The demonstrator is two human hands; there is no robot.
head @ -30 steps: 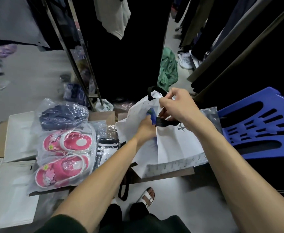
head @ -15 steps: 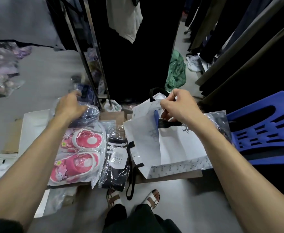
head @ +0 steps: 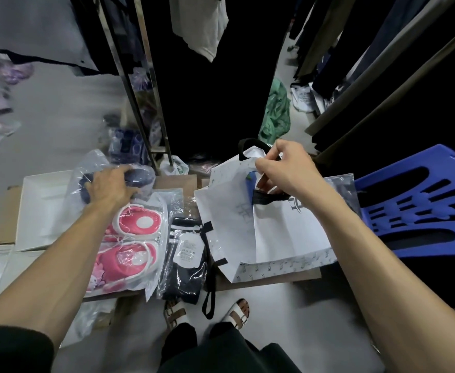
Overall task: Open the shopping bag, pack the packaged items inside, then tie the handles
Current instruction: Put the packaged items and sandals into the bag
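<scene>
A white shopping bag (head: 280, 232) with black handles lies on cardboard in the middle. My right hand (head: 283, 168) pinches its upper rim and holds the mouth open, with a blue item showing inside. My left hand (head: 108, 187) grips a clear packet holding a dark navy item (head: 137, 176) at the far left of the pile. Below that packet lies a clear packet of pink slippers (head: 132, 243). Beside the slippers lies a packet of black-and-white socks (head: 186, 254).
A blue plastic chair (head: 420, 208) stands at the right. A metal clothes rack (head: 140, 84) with hanging dark garments rises behind the items. White flat boxes (head: 41, 211) lie at the left. A green bag (head: 274, 114) sits on the floor behind. My sandalled feet (head: 207, 313) are below.
My left hand left the bag's mouth, swung left and closed on the navy packet. My right hand has kept its hold on the bag's rim.
</scene>
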